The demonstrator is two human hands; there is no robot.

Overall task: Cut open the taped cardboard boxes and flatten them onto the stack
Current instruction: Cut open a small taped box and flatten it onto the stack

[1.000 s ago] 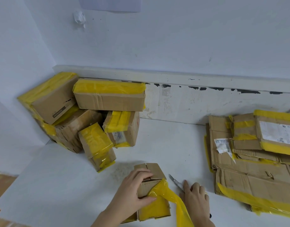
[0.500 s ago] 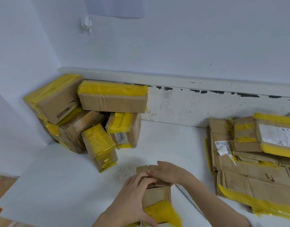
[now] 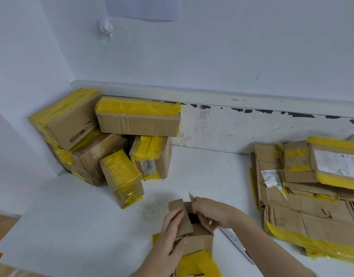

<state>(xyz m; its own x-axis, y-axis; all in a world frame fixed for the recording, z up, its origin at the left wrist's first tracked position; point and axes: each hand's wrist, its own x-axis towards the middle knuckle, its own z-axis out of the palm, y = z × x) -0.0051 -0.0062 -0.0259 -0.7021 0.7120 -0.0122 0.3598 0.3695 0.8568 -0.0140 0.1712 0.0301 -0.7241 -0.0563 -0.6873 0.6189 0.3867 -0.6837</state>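
Observation:
A small cardboard box [image 3: 198, 239] with yellow tape on its near face stands on the white table [image 3: 92, 216] at the bottom middle. Its top flaps are spread and a dark opening shows between them. My left hand [image 3: 170, 234] grips the left flap and the box's left side. My right hand [image 3: 210, 211] grips the right flap from above. A utility knife [image 3: 237, 243] lies on the table just right of the box, under my right forearm. The stack of flattened boxes [image 3: 312, 206] lies at the right.
Several taped boxes [image 3: 116, 140] are piled in the back left corner against the wall. A white wall and a scuffed baseboard [image 3: 222, 128] close the table's far side. The table's left edge drops to a wooden floor [image 3: 2, 222].
My right hand left the knife on the table and came onto the box top. Both hands have pulled the top flaps apart, opening the box. The loose yellow tape strip now hangs at the box's near face.

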